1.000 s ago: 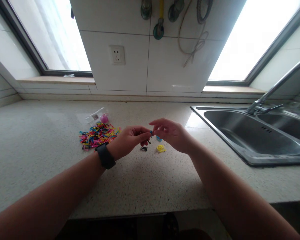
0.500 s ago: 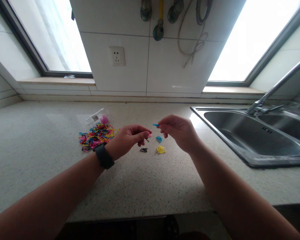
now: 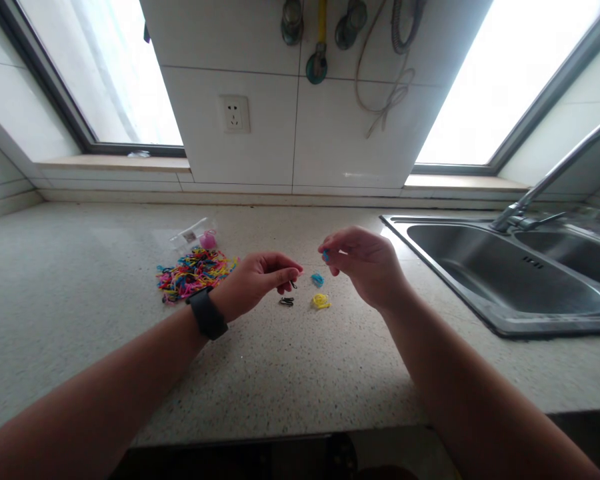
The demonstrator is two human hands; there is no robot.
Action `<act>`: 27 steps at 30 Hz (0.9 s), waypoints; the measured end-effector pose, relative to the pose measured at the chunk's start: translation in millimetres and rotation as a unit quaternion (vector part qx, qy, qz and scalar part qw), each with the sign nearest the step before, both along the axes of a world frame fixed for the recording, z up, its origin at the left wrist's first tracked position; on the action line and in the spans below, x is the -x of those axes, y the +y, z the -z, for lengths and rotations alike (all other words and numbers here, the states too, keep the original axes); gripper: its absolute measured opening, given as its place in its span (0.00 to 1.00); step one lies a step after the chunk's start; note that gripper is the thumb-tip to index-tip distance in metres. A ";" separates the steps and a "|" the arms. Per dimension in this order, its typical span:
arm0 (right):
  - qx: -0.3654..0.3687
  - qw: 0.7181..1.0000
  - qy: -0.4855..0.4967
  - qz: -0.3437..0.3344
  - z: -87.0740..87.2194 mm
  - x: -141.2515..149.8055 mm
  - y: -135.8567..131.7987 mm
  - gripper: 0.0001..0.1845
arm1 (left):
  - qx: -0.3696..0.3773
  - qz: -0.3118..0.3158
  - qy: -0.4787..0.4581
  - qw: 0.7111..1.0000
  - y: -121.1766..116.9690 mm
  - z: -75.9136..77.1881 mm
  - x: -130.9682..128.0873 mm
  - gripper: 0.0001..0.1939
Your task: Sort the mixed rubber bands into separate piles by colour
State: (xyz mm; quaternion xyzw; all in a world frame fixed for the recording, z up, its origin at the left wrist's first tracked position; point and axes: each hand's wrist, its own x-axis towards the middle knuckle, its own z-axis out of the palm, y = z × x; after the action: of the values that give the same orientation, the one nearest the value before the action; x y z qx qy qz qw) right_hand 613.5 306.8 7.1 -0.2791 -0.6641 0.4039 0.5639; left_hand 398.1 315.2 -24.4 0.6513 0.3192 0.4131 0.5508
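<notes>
Pink, yellow, black and blue elastic-looking pieces lay in a mixed pile (image 3: 195,275) well left of the yellow bundle (image 3: 321,301), my reference point. Beyond the pile, also left of the bundle, I noted a clear bag (image 3: 186,238) with a pink item (image 3: 209,240) at its right end; its place behind the pile presumably left the near side accessible.

I held the left hand (image 3: 250,283) left of the bundle and slightly beyond it, thumb and fingers pinched together. A dark loop (image 3: 294,285) projected below the fingertips; I judged that a tip grip left most of it exposed. The black pieces (image 3: 287,301) lay just left of the bundle, and the blue cluster (image 3: 317,280) just beyond it, apart from it; the spacing appeared to separate the colours.

I had the right hand (image 3: 363,260) raised right of the bundle and beyond it, thumb closed against the fingers on a blue piece (image 3: 325,256). Its height probably gave clearance over the cluster. Partial cover by the fingers prevented me from confirming the piece's shape. The steel sink (image 3: 510,267) stood well right of the bundle.
</notes>
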 end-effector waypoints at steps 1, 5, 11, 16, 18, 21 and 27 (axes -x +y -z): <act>0.000 1.000 0.003 -0.003 -0.5 0.2 -0.4 0.07 | 0.000 0.000 0.002 1.000 0.0 -0.2 0.0 0.12; -0.012 1.000 0.022 -0.018 -1.3 0.4 -0.3 0.08 | 0.001 0.002 0.011 1.000 -0.1 -1.4 0.5 0.12; -0.022 0.999 0.027 -0.023 -0.8 0.3 -0.8 0.08 | 0.001 0.003 0.009 1.000 0.5 -0.7 1.5 0.12; -0.027 1.000 0.005 -0.002 -0.6 -3.2 0.4 0.07 | -0.002 0.004 0.009 1.000 1.4 0.4 1.8 0.11; -0.042 0.998 -0.041 0.038 0.4 -8.1 5.4 0.06 | -0.006 0.005 0.010 1.000 2.5 1.1 2.6 0.11; -0.067 0.977 -0.160 0.121 5.2 -18.8 17.8 0.06 | -0.017 0.010 0.016 1.000 4.2 2.2 4.7 0.11; -0.039 0.897 -0.426 0.111 23.4 -35.6 39.0 0.06 | -0.021 0.012 0.015 1.000 4.6 2.2 6.6 0.12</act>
State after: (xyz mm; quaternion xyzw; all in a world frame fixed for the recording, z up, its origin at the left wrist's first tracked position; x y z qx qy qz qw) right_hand 649.2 345.7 -16.3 -0.4741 -0.8208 0.1549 0.2785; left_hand 391.5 319.8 -26.7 0.6722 0.3109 0.4033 0.5374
